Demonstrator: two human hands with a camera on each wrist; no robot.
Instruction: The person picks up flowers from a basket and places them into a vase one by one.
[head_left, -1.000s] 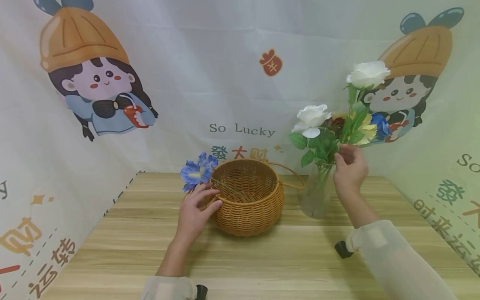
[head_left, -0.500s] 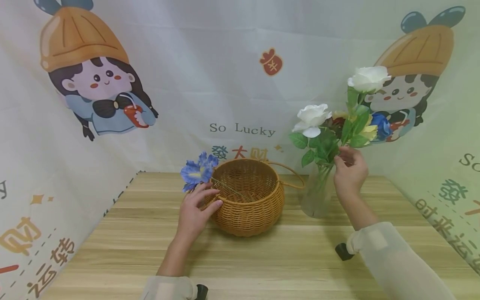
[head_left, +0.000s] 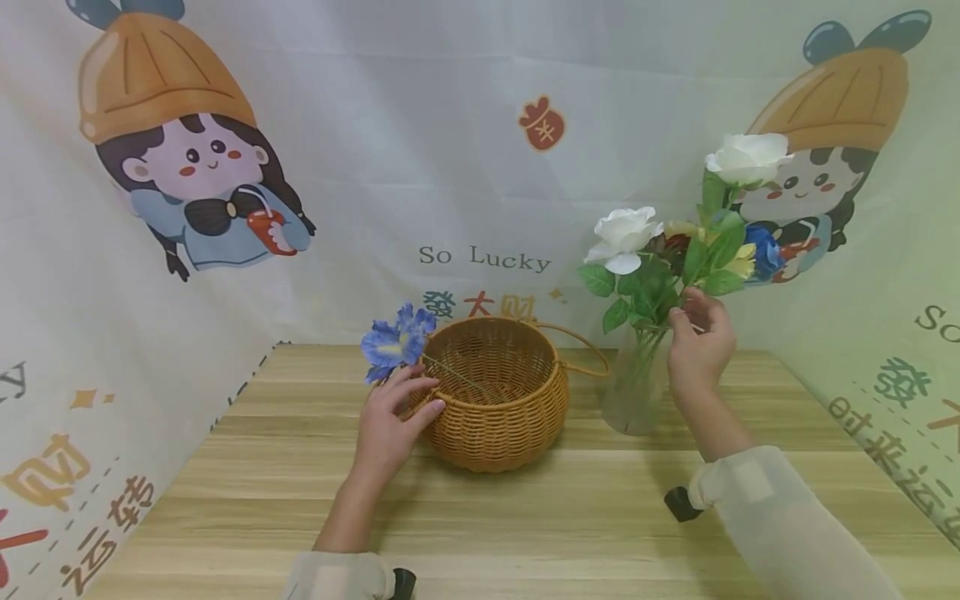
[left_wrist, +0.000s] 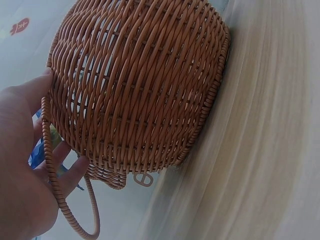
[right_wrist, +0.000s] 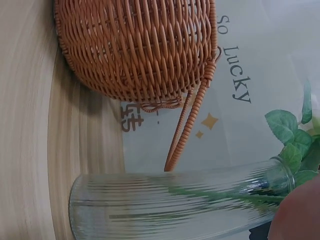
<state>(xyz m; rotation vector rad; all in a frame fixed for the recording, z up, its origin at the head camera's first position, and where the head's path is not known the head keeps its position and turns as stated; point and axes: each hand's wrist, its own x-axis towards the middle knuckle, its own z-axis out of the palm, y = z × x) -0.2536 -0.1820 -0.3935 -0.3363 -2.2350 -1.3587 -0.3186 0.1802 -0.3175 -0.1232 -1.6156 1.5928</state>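
A round wicker basket (head_left: 495, 437) stands on the table, a blue iris (head_left: 396, 343) leaning over its left rim with the stem inside. My left hand (head_left: 390, 425) holds the basket at that rim; in the left wrist view the thumb lies on the rim and the fingers curl by the loop handle (left_wrist: 52, 165). My right hand (head_left: 701, 337) pinches the stem of a tall white rose (head_left: 748, 158) just above the mouth of a ribbed clear vase (head_left: 632, 400). Another white rose (head_left: 624, 237) and several coloured flowers rise from the vase. Right fingertips are partly hidden by leaves.
The basket's right loop handle (head_left: 585, 348) reaches out toward the vase. Behind and at both sides hangs a printed cloth backdrop (head_left: 390, 167), which meets the back edge of the wooden table (head_left: 510, 533).
The tall white rose in my right hand has sunk slightly and shifted a little to the right, its leaves turning. My left hand, the basket and the iris have stayed put.
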